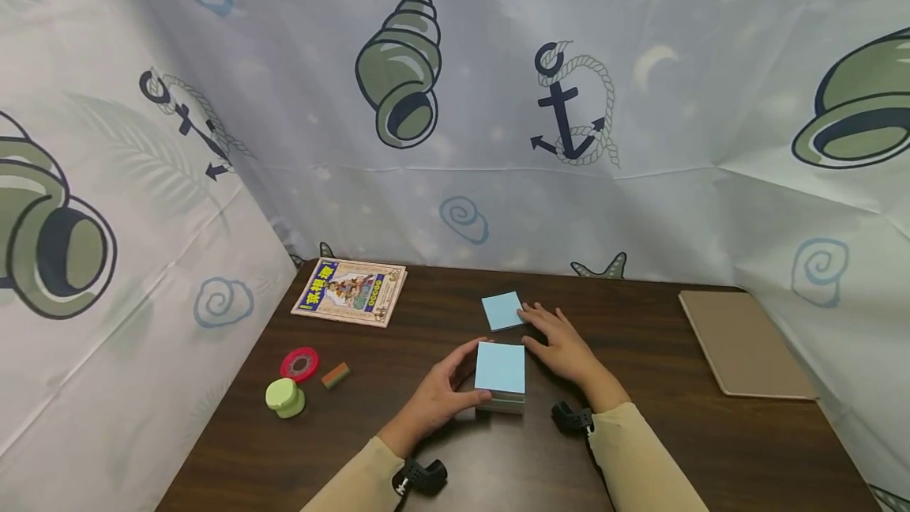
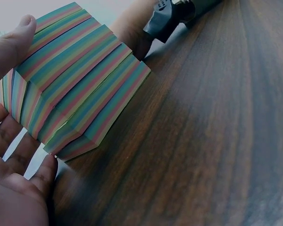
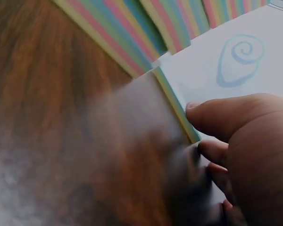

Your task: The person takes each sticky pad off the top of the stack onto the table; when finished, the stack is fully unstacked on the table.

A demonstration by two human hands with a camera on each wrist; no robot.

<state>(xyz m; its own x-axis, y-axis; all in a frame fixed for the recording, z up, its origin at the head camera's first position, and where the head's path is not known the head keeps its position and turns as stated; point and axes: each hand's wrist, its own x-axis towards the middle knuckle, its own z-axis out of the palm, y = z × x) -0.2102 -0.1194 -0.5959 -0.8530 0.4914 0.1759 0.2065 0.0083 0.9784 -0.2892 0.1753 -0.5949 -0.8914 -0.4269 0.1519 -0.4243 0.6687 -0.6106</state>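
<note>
Beige left sleeve and right sleeve are coming in nearest, at 8 and 4 o'clock from the stack; black wrist cams are riding at the wrists, left cam at 7, right cam at 4. Stack is sitting mid-table, blue on top; left wrist view is showing striped edges, layers slightly offset. Left hand is gripping it from 8 o'clock: thumb clamping at the near side, fingers at the far side. Thin blue pad is lying at 12, apart from the stack. Right hand is resting at 2, fingers extended, slightly apart, tips touching the pad's right edge; right wrist view is blurring around the fingertips, so can't tell thumb contact. Book is lying at 10. Striped block and red tape are lying at 9, green pot standing just below the tape. Tan board is lying at 3. Everything is sitting on the dark wood table; shell-and-anchor cloth is hanging behind at 12.
</note>
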